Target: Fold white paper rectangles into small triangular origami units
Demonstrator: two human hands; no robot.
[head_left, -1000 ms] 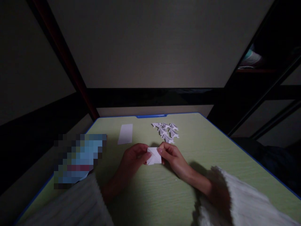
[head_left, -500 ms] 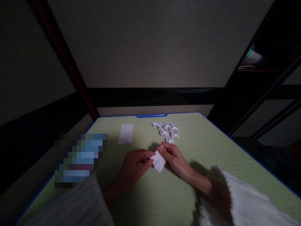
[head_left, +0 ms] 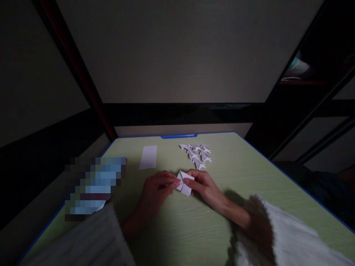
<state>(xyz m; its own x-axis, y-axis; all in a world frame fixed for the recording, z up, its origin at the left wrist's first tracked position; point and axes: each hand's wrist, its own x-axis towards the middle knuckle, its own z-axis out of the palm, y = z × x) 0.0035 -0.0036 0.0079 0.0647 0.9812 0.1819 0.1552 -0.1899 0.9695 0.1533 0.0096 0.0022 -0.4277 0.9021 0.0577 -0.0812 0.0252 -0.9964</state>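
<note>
A small folded square of white paper (head_left: 185, 187) with crease lines meeting near its middle is held between both hands above the table. My left hand (head_left: 155, 190) pinches its left edge between thumb and fingertips. From the right, my right hand (head_left: 206, 186) grips it, thumb lying on top and fingers behind it. Just beyond my hands lie several folded white paper figures (head_left: 195, 153) in a loose cluster. To their left rests a flat white sheet of paper (head_left: 148, 157).
The light green table (head_left: 249, 177) has a blue rim and a blue handle (head_left: 179, 136) at its far edge. A pixelated, blurred item (head_left: 100, 186) lies at the left edge. Beyond the table stands a pale panel (head_left: 180, 55).
The folded paper has turned from a diamond pose to a more square one and shifted slightly left. My right thumb has moved down onto its face; my left fingers have closed together more.
</note>
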